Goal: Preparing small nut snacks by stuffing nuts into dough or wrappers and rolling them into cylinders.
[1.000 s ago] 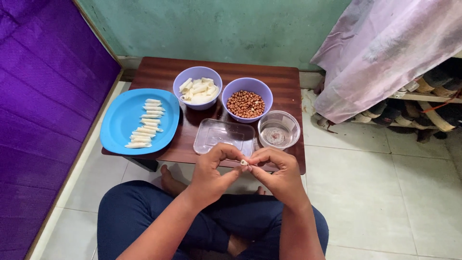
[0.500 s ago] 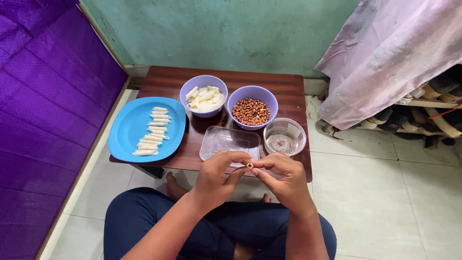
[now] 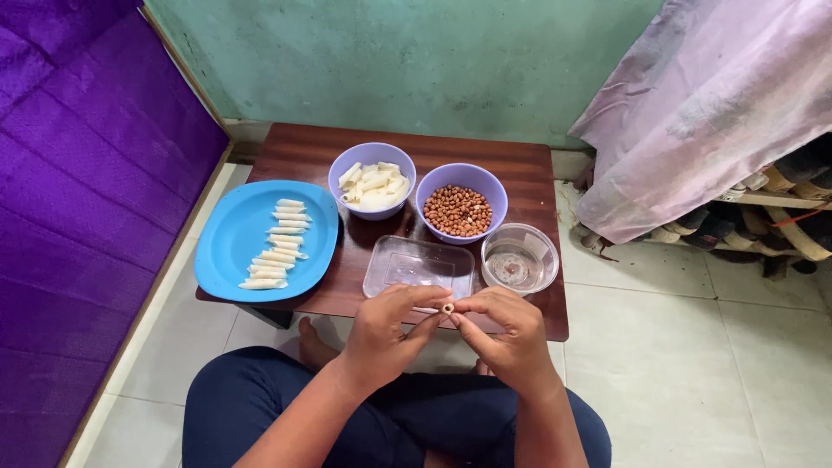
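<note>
Your left hand point(image 3: 386, 334) and right hand point(image 3: 511, 334) meet above the tabletop point(image 3: 537, 321) edge — fingers of both pinched shut on one pasta tube point(image 3: 447, 308). Beyond: clear tray point(image 3: 419, 267), glass bowl point(image 3: 520, 259), blue plate point(image 3: 227, 251) of tubes — farther, peanut bowl point(image 3: 461, 204).

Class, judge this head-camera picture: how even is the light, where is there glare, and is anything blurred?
Head view: soft, even daylight with faint shadows; mild glare on the clear round bowl and clear tray; both hands and the pasta tube look sharp; edges bend slightly, wide-angle.
</note>
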